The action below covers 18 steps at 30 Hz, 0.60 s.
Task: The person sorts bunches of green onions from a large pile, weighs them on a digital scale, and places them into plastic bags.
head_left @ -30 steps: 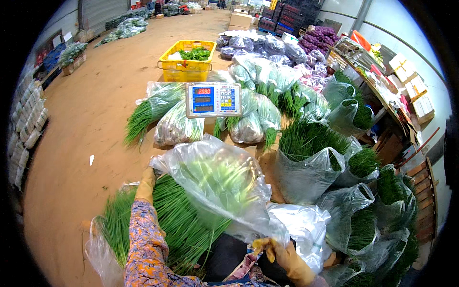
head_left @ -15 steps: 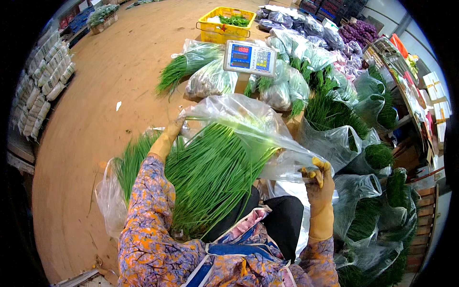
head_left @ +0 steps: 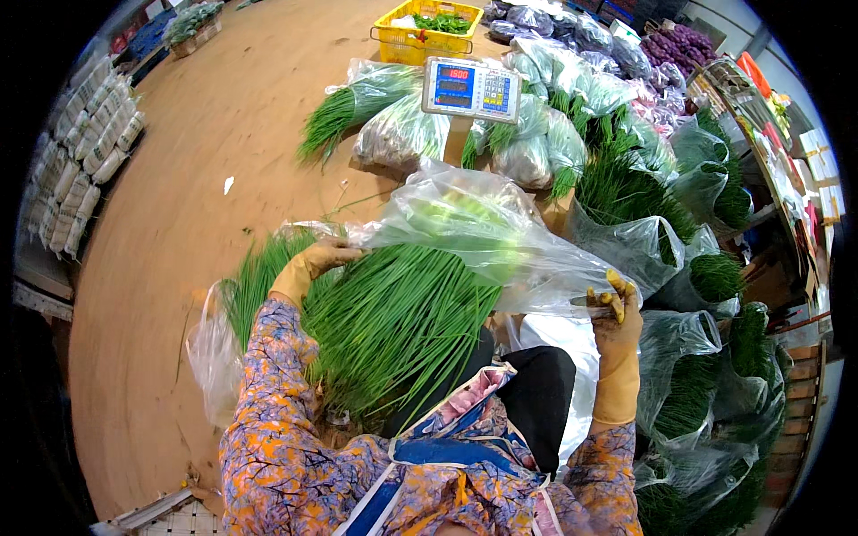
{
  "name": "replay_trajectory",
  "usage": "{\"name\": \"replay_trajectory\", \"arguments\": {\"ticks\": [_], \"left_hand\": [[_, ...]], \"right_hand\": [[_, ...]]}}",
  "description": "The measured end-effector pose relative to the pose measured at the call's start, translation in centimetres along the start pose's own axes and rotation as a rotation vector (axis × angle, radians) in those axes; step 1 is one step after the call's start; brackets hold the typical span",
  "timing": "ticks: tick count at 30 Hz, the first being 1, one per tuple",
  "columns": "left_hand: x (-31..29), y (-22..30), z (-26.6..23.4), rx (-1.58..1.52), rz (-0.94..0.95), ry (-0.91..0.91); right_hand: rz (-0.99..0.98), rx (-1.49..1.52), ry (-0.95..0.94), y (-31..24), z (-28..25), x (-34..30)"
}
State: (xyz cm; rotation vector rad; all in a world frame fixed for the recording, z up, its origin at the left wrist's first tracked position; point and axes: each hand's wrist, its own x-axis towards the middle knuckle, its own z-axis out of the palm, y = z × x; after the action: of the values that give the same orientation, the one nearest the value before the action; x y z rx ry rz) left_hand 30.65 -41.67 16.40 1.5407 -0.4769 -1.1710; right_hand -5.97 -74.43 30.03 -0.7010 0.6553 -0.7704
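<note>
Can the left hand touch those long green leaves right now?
Probably yes: the left hand is right beside the long green leaves, and nothing covers them there. It seems busy holding the clear plastic bag, though.

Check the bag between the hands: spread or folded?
Spread, though wrinkled: the bag stretches from left hand to right hand, over part of the greens.

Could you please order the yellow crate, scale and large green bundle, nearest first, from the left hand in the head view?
1. Large green bundle: beside the left hand.
2. Scale: ahead, rightward.
3. Yellow crate: farther ahead, beyond the scale.
</note>
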Motion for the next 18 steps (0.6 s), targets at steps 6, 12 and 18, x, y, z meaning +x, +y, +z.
{"name": "replay_trajectory", "arguments": {"ticks": [6,12,18], "left_hand": [[1.8,-4.1,-2.5,1.200,-0.197,-0.149],[2.5,-3.9,-2.6,1.843,0.055,-0.105],[2.4,-4.3,-5.4,0.439,0.384,0.596]], "right_hand": [[-0.205,-0.314,-0.077,0.4,0.0,0.1],[-0.216,-0.331,-0.056,0.2,1.0,-0.4],[0.005,-0.086,0.059,0.2,1.6,0.4]]}}
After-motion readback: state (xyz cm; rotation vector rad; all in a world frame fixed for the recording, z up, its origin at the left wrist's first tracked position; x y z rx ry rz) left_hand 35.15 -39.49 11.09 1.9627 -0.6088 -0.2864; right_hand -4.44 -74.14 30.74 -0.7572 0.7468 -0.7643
